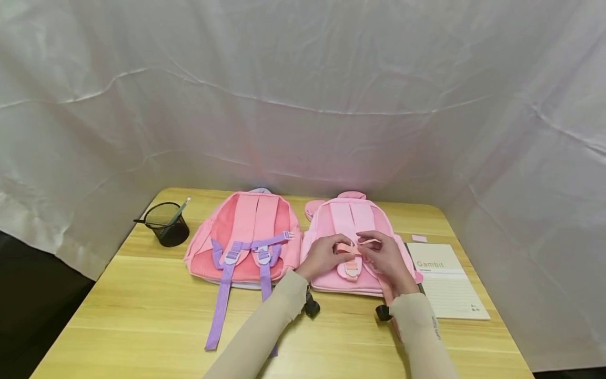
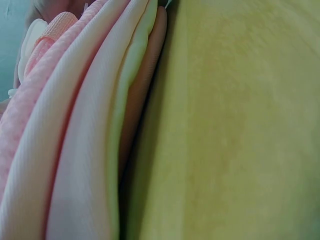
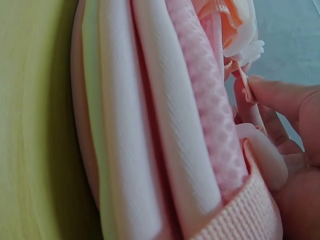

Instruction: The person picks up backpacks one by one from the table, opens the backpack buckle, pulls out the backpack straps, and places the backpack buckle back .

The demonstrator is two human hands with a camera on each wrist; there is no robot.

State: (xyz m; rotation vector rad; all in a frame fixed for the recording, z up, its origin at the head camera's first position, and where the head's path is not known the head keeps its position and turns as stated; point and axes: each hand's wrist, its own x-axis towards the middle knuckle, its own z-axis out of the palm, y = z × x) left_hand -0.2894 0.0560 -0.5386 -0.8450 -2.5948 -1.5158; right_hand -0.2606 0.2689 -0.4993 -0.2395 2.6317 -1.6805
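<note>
A light pink backpack (image 1: 324, 223) lies straps-up on the table. Over its shoulder straps, my left hand (image 1: 324, 256) grips an orange webbing strap (image 1: 347, 249). My right hand (image 1: 390, 260) is close beside it; in the right wrist view its thumb and finger pinch a piece of orange strap (image 3: 245, 87) below a white plastic buckle (image 3: 247, 52). A white strap adjuster (image 1: 352, 269) with orange webbing sits just below the hands. Another orange strap (image 1: 387, 289) runs down under the right wrist. The left wrist view shows mostly the bag's side (image 2: 80, 145), hiding the left fingers.
A coral backpack (image 1: 244, 221) with purple straps (image 1: 220, 310) and a fastened purple chest strap lies on the left. Further left stands a black mesh pen holder (image 1: 174, 234) with a pencil. At the right are a notebook (image 1: 450, 289) and a small pink slip (image 1: 418, 238).
</note>
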